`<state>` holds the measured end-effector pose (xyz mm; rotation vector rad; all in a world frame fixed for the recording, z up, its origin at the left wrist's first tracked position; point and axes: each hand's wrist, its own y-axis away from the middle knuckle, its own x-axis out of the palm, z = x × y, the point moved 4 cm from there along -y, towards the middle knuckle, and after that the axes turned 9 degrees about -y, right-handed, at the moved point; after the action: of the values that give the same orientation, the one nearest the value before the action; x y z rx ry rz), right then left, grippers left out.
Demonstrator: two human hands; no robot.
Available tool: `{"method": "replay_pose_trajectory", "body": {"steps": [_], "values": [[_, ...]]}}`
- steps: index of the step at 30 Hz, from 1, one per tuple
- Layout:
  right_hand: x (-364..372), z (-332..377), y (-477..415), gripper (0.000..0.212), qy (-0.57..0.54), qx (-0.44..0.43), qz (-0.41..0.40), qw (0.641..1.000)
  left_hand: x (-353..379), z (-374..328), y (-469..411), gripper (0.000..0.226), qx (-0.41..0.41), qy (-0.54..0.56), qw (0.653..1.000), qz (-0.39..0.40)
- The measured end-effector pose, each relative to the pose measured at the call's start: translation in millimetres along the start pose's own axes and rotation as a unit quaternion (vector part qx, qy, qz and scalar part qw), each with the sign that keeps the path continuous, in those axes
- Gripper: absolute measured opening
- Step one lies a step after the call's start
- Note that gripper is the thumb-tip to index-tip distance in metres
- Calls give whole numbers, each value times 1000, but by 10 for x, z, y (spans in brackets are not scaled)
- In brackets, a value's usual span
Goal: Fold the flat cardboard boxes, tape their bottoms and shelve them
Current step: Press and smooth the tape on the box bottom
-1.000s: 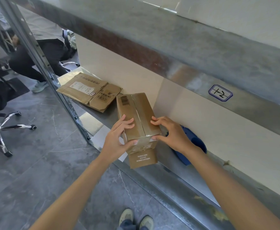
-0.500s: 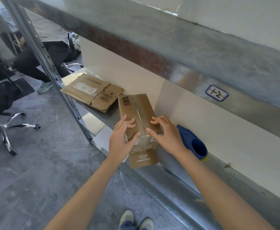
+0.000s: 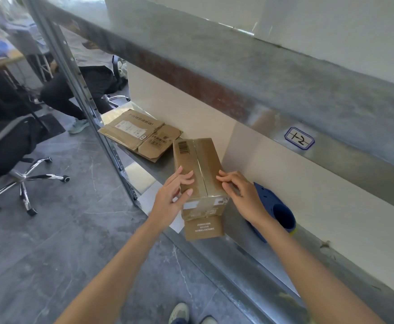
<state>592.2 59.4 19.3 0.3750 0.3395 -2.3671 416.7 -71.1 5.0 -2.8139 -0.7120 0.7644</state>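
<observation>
A folded brown cardboard box [image 3: 197, 160] lies on the metal shelf [image 3: 165, 169], its taped seam facing up and one loose flap hanging over the shelf's front edge. My left hand [image 3: 175, 195] rests on the box's near left side with straight fingers on top and the thumb on the near end. My right hand [image 3: 240, 195] touches the box's right top edge with bent fingertips. A stack of flat cardboard boxes [image 3: 139, 134] lies on the same shelf, behind and to the left.
A blue tape dispenser [image 3: 277, 211] lies on the shelf right of my right wrist. An upper shelf [image 3: 261, 73] with a label overhangs. A steel upright [image 3: 86, 94] stands left. Office chair [image 3: 23, 178] and seated people are on the grey floor at left.
Both hands have slid a little farther along the box top, and the right fingers have loosened from the corner. The camera has shifted, showing more of the blue dispenser.
</observation>
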Motion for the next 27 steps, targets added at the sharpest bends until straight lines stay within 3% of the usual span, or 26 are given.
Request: {"method": "replay_pose_trajectory", "body": {"steps": [10, 19, 23, 27], "values": [[23, 30, -25, 19, 25, 14, -8, 1000, -50, 56, -54, 19, 5, -7, 999, 35], [50, 104, 12, 26, 34, 54, -34, 997, -490, 181, -657, 32, 66, -87, 994, 22], [132, 148, 84, 29, 106, 63, -90, 988, -662, 307, -1056, 47, 69, -75, 991, 81], [251, 290, 163, 27, 233, 49, -171, 956, -661, 456, -1392, 74, 110, -152, 965, 183]]}}
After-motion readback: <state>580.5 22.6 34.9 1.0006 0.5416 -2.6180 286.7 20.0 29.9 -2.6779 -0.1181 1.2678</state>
